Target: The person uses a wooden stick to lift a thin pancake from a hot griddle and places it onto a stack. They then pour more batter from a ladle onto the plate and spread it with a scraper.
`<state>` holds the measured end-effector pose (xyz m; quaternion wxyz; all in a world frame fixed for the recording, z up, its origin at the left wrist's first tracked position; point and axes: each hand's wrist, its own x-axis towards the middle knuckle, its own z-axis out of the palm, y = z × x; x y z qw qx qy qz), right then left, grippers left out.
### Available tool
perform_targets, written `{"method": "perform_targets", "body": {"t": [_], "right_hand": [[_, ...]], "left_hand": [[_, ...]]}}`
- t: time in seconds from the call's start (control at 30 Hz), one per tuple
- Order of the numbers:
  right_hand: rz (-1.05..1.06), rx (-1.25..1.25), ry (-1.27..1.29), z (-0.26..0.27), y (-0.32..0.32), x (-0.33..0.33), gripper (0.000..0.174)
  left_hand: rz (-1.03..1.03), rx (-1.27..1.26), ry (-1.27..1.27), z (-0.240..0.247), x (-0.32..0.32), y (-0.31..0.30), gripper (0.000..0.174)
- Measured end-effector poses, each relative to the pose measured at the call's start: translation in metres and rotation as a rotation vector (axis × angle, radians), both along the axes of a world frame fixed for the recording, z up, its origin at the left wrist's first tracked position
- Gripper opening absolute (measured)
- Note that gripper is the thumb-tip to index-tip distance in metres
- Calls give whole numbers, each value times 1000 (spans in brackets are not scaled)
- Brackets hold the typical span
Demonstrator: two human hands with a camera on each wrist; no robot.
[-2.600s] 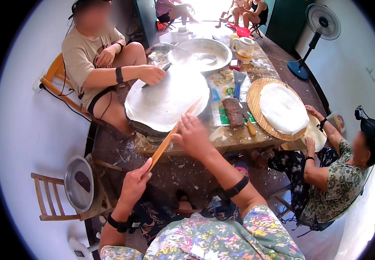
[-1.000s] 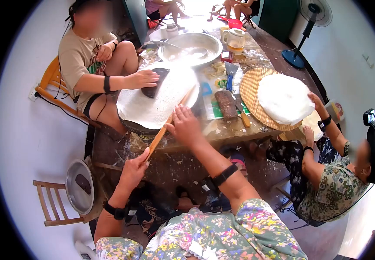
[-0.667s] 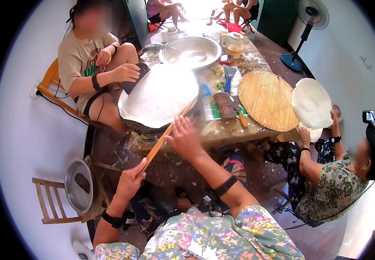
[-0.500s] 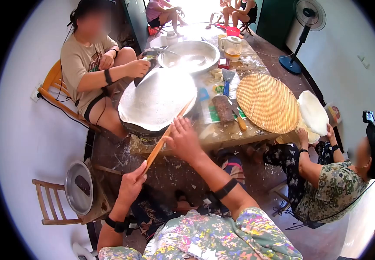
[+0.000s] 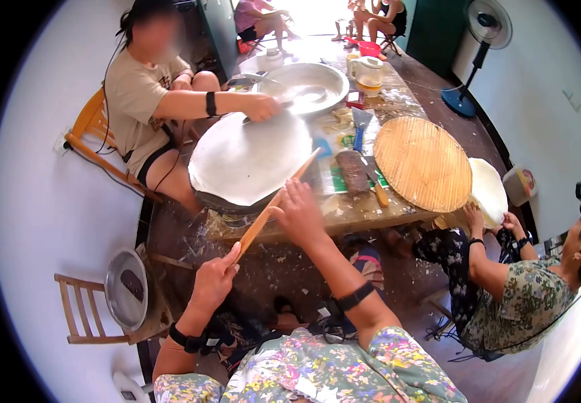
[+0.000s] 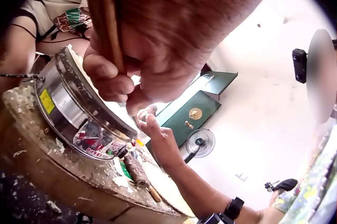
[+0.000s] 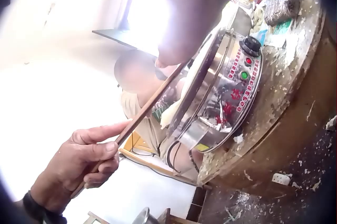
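A long flat wooden spatula [image 5: 261, 226] with a tapered tip slants up toward the right edge of the round electric griddle [image 7: 221, 105]. My left hand [image 5: 213, 279] grips its near end, fingers curled round the wood. Farther up, my right hand [image 5: 298, 213] holds the middle between thumb and fingers. A thin white flatbread sheet [image 5: 250, 158] covers the griddle top, and the spatula tip lies close to its right edge. Across the griddle, another person's hand [image 5: 261, 106] is at the sheet's back edge, partly blurred. A knob [image 7: 250, 46] sits on the griddle's steel side.
Behind the griddle stands a large metal basin [image 5: 334, 80] with a ladle. To the right lie a blue-handled scraper [image 5: 359, 131], a dark brown block [image 5: 352, 172], a knife [image 5: 379, 191] and a round woven mat [image 5: 423, 164]. A seated person at right handles pale sheets [image 5: 486, 191].
The person opposite has moved the dark scraper off the sheet's middle to its back edge. At right, a white sheet has gone from the woven mat to that person's side. My grip stays similar.
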<state>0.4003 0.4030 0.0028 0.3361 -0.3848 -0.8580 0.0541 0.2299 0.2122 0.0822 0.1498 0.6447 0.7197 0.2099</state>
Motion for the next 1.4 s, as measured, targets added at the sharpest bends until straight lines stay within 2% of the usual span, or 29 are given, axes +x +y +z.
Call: {"method": "perform_targets", "body": {"t": [0.17,0.27,0.37,0.4,0.5,0.57,0.77,0.83,0.87,0.97,1.07,1.13,1.27,1.4], "right_hand": [[102,82,18,3,-20,-24,63],[198,54,28,0,-25,-48,63],[186,32,-29,-5,-23,-60,63],[179,95,-41,-8,-22,-58,63],[158,91,67,-9,-25,-44,50],[162,115,24,-1,-31,-37,52],[197,34,-103,17,-41,-38,63],[191,95,-68,20,-28,-55,64],[211,18,-65,22,-22,-63,67],[286,-82,-87,24,1,-89,70],[223,-161,-189,18,37,-110,77],[185,-283,-250,24,53,-111,80],[111,-163,-263,16,56,-87,80],[105,-84,-244,8,38,-69,78]], "left_hand": [[116,52,-194,-9,-3,-37,51],[156,175,-277,-24,-12,-52,49],[182,131,-288,-17,-15,-52,48],[179,106,-291,-17,-16,-51,49],[150,49,-275,-19,-18,-51,49],[118,48,-229,-21,-20,-56,50],[164,73,-359,-9,-23,-67,47],[237,70,-371,-3,-20,-53,46],[269,71,-375,0,-22,-42,45],[236,108,-282,0,-38,-1,45],[164,179,-197,-14,-57,42,44],[156,81,-163,-15,-61,66,44],[108,-16,-229,-20,-51,80,45],[79,13,-168,-23,-44,62,45]]}}
